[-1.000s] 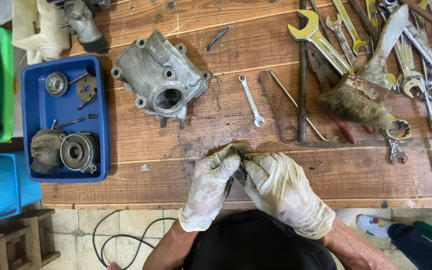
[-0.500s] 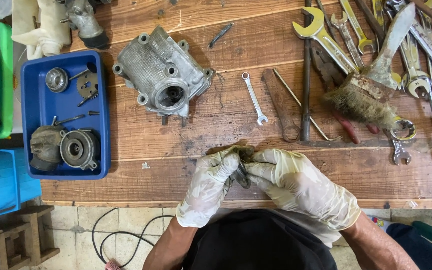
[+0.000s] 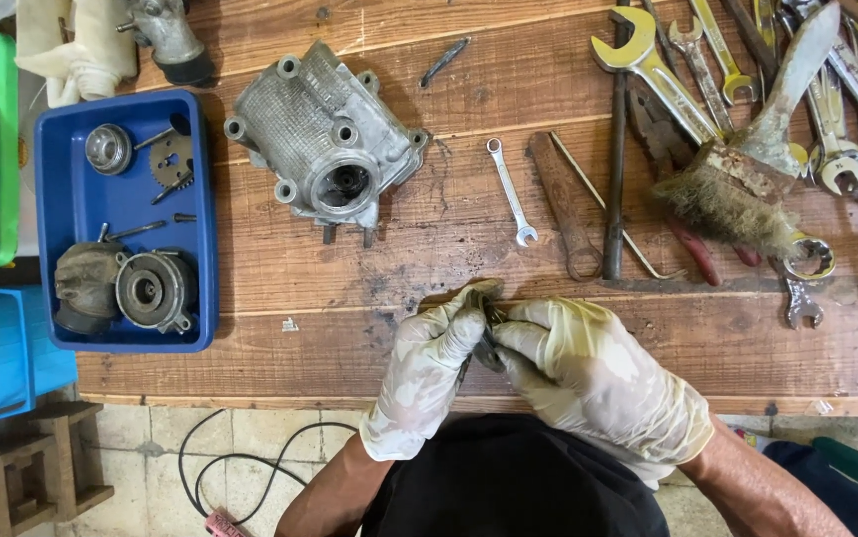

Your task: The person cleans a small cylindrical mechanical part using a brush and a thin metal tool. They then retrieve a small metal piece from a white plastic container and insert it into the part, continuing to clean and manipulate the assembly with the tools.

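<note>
1. Head view: left hand (image 3: 427, 373) and right hand (image 3: 588, 383), both gloved, meet at the near edge of the wooden tabletop (image 3: 349, 328).
2. Both hands' fingers are pinched together on a small dark metal part (image 3: 486, 336) between them; its kind cannot be told.
3. A small combination wrench (image 3: 511, 191) lies beyond the hands; an aluminium engine casing (image 3: 322, 139) lies beyond the left hand.

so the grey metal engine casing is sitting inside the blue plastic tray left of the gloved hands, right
Not quite. The head view shows the grey metal engine casing lying on the wooden workbench, beside the blue plastic tray, not inside it. The tray does lie left of the gloved hands, left hand and right hand.
</note>
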